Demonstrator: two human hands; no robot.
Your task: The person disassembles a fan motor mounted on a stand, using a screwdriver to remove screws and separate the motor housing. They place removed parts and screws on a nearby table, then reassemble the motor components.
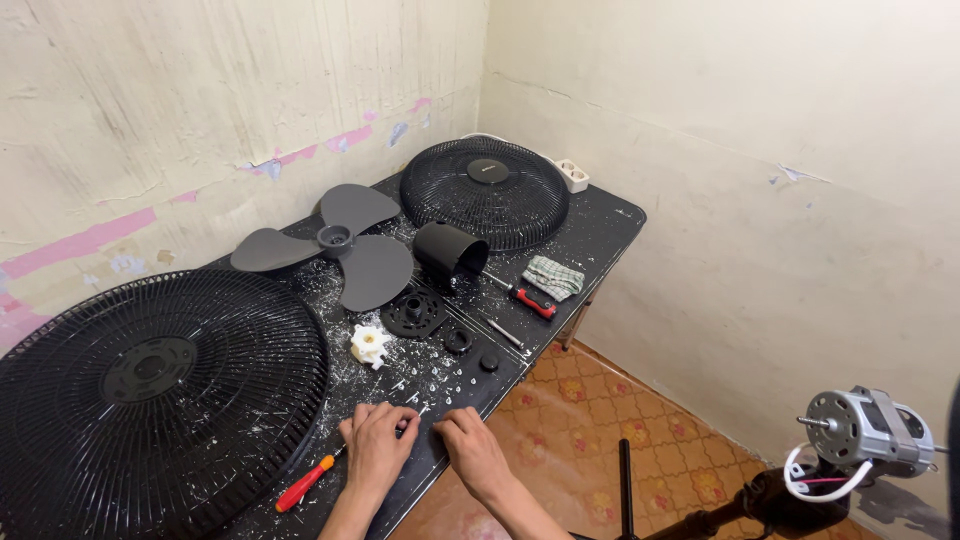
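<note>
Resting hands: left hand (377, 442) and right hand (472, 447) lie palm-down side by side at the table's (610, 225) near edge, fingers curled over a small dark part (403, 430) pinched between them; what exactly it is I cannot tell.
Screwdrivers: an orange-handled screwdriver (304, 484) lies just left of the left hand, within easy reach; a red-handled screwdriver (530, 299) lies near the right edge beside a folded cloth (553, 277).
Removed parts: fan blade (335, 243), black motor cover (449, 250), round plate (414, 313) and white plastic nut (369, 345) are spread mid-table, apart, so each stays findable.
Grilles: front grille (150, 395) fills the near left corner, rear grille (485, 190) the far corner.
Motor: bare fan motor (865, 428) stands on its pole off the table, right.
</note>
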